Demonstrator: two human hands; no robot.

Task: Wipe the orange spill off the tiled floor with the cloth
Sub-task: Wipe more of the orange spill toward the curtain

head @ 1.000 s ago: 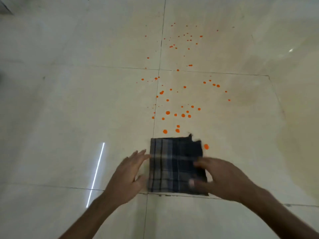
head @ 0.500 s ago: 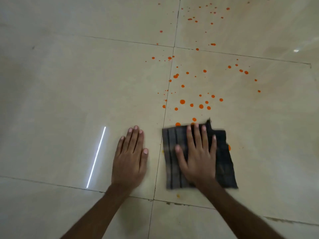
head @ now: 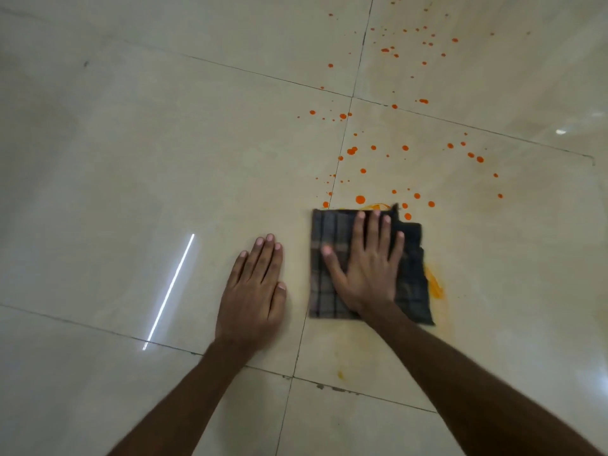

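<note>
A folded dark plaid cloth (head: 329, 284) lies flat on the cream tiled floor (head: 164, 143). My right hand (head: 368, 261) presses palm-down on it with the fingers spread. To the cloth's left, my left hand (head: 255, 287) rests flat on the bare tile and holds nothing. Orange spill drops (head: 360, 199) are scattered beyond the cloth's far edge and further up to the right. A yellow-orange smear (head: 434, 284) shows along the cloth's right edge, and another peeks out at its far edge.
Dark grout lines cross near the cloth, one running up past its left edge. A bright streak of reflected light (head: 169, 291) lies on the tile to the left. A small orange mark (head: 340, 375) sits on the tile below the cloth.
My right hand has pushed the cloth forward over the nearest drops, leaving yellow-orange smears. My left hand went from the cloth's edge to flat on the tile.
</note>
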